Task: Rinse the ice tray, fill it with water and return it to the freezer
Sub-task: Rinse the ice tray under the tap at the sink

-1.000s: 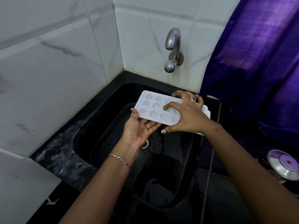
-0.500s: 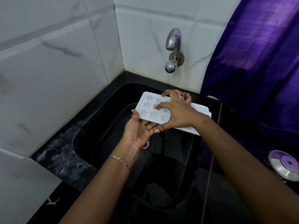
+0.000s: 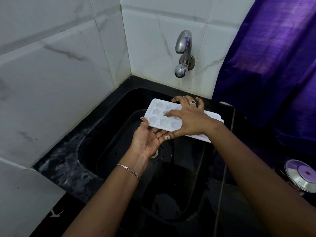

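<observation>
Holding ice tray over sink: left hand grips end, right hand clasps top

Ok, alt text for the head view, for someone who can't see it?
Two hands hold a white ice tray with star-shaped moulds over a black sink: the left hand supports it from beneath, palm up, the right hand spread across its top. A chrome tap on the tiled wall above shows no running water.

Ice tray: white, star-patterned cavities.
Sink: black.
Countertop, 8 o'clock: black, mottled white.
Wall tiles, 10 o'clock: white, grey veining.
Tap, 12 o'clock: silver.
Curtain, 2 o'clock: purple.
Disc, 4 o'clock: silver, purple centre.
Ring: dark red stone.
</observation>
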Tool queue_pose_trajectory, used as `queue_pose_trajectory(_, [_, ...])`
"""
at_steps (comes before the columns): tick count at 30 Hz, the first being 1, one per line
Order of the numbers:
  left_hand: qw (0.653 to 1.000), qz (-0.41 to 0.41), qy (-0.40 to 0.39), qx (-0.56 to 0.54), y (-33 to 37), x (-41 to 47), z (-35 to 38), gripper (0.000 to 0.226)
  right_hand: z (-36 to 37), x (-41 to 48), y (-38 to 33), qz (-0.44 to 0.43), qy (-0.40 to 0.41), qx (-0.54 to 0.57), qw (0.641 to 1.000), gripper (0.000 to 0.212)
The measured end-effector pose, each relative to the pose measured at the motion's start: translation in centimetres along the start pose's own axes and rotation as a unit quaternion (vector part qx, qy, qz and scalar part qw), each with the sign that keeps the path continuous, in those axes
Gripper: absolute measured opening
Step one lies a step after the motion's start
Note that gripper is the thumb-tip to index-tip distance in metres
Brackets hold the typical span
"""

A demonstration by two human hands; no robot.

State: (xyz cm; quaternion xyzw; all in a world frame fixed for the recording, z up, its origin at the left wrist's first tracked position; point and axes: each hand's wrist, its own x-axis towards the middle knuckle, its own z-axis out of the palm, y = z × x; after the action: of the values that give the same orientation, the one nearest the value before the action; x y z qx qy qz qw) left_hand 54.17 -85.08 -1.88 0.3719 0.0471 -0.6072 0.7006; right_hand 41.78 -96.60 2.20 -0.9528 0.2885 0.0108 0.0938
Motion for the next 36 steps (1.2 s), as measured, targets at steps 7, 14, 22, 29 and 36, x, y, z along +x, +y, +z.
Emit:
queue_pose_trajectory(7, [1.000,0.009,0.005,0.010,-0.2,0.1,0.5,0.057,0.2,-0.2,0.4,0.017,0.017,-0.008,1.000,0.082])
queue_pose_trajectory(14, [1.000,0.029,0.012,-0.003,-0.3,0.1,1.2,0.053,-0.1,0.5,-0.8,-0.024,0.076,0.033,0.996,0.089])
queue_pose_trajectory(22, [1.000,0.010,-0.008,0.013,-0.3,0.6,0.9,0.056,-0.1,2.0,-1.2,-0.015,-0.001,0.002,1.000,0.083])
queue_pose_trajectory(29, [1.000,0.012,-0.016,-0.005,-0.7,0.7,0.9,0.057,-0.2,2.2,-0.9,-0.020,0.005,-0.038,0.999,0.083])
queue_pose_trajectory(36, [1.000,0.020,-0.020,-0.006,-0.6,0.7,0.8,0.053,-0.4,2.6,-1.1,-0.028,-0.003,-0.056,0.998,0.082])
